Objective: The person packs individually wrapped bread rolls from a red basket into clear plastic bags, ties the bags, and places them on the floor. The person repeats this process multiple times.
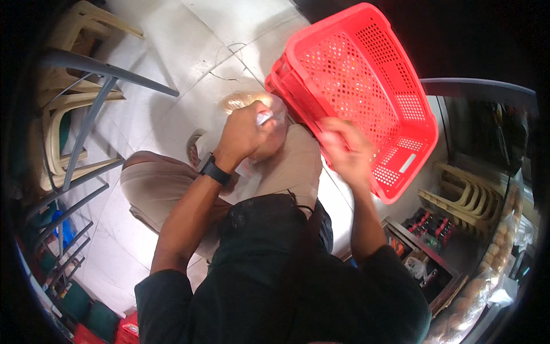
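Observation:
My left hand (245, 131), with a black band on its wrist, grips the gathered neck of a clear plastic bag (241, 101). Something golden-brown, perhaps bread, shows through the plastic, which hangs by my bent knee. Blurred by motion, my right hand (349, 152) is over the near side of a red plastic basket (389, 73); its fingers look curled, and I cannot tell whether they hold anything. The perforated basket is tilted towards me and seems to sit on another red one, whose edge (292, 92) shows beneath.
Grey metal table legs (92, 116) and beige plastic chairs (56, 146) stand at the left. To the right are stacked beige chairs (468, 193), a wooden drawer (447, 266) with small items, and long bags of bread rolls (468, 296). Red crates (88, 333) sit at lower left.

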`<action>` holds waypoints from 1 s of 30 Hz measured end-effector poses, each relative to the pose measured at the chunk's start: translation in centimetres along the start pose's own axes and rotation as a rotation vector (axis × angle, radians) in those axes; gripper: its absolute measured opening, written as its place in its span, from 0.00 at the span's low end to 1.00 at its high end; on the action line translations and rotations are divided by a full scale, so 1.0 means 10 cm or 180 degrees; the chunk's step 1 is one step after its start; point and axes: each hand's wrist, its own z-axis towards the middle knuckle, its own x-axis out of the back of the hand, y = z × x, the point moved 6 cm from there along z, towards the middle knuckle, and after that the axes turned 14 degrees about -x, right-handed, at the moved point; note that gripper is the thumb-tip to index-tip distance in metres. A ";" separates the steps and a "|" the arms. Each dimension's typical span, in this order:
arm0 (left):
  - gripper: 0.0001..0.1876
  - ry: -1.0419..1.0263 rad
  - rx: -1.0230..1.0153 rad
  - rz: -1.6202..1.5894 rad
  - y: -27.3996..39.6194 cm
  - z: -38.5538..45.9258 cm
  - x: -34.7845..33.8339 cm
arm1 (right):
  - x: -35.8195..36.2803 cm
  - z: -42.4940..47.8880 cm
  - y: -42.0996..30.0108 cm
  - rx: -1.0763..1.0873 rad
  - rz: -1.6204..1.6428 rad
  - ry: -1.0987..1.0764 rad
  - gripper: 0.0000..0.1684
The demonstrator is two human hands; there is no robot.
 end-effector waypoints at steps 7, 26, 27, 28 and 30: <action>0.13 -0.0257 -0.0603 0.0076 0.52 0.15 0.58 | 2.82 -1.09 1.82 -0.1710 -0.1915 0.2468 0.51; 0.13 -0.0277 -0.0908 -0.0338 0.69 -0.04 0.39 | 2.07 -1.43 2.39 -0.2360 0.2621 0.0592 0.37; 0.13 -0.0281 -0.0916 -0.0341 0.70 -0.08 0.38 | 1.96 -1.41 2.36 -0.2325 0.2635 0.0523 0.36; 0.13 -0.0275 -0.0924 -0.0326 0.68 -0.10 0.36 | 1.72 -1.25 2.10 -0.2309 0.2775 0.0478 0.32; 0.12 -0.0302 -0.1000 -0.0344 0.67 -0.11 0.33 | 1.49 -0.99 1.92 -0.2862 0.2702 0.0940 0.31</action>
